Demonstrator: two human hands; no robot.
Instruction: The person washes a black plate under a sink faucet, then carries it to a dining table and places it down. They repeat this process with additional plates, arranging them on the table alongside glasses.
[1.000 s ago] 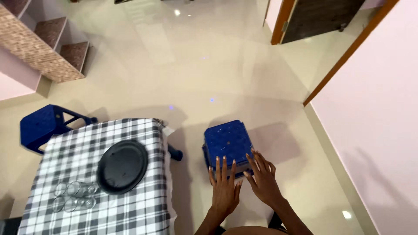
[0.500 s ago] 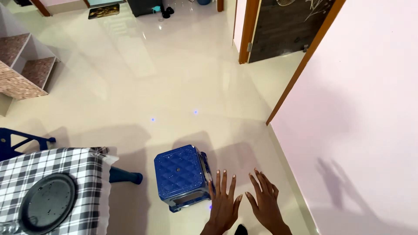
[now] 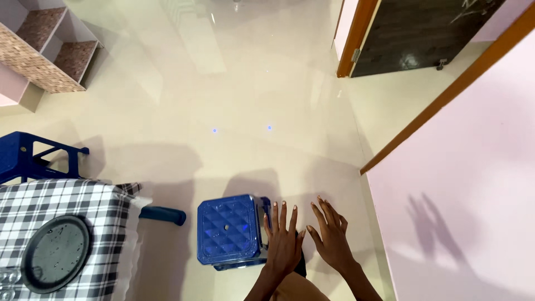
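Glossy cream floor tiles point(image 3: 234, 83) fill most of the view, and two bare hands hang over them near the bottom edge. On the left hand point(image 3: 283, 242) the fingers point(image 3: 283, 214) are spread flat and open, gripping nothing; its thumb side lies just beside the right edge of one blue plastic stool point(image 3: 229, 231), though whether skin actually touches plastic cannot be told from above. On the right hand point(image 3: 330, 239) the fingers are likewise splayed and empty, over bare floor, apart from the stool. Both forearms are cut off by the lower frame edge.

That stool stands on the floor between the hands and a checked-cloth surface point(image 3: 61, 195) at lower left; only its square, diamond-patterned top with one small centre hole shows clearly — the legs are mostly hidden beneath it. One dark round plate point(image 3: 56, 253) rests on the cloth, and a few clear glass pieces at the very corner are cut off, too little to count. A blue rounded bar point(image 3: 163, 215) pokes out from under the cloth, and a second blue frame point(image 3: 28, 159) shows behind it, both partly covered. One stepped shelf unit point(image 3: 47, 47) sits at upper left, one dark door point(image 3: 423, 33) in a wooden frame at upper right, and a pink wall point(image 3: 473, 184) — bearing the shadows of the two hands — runs down the right side.
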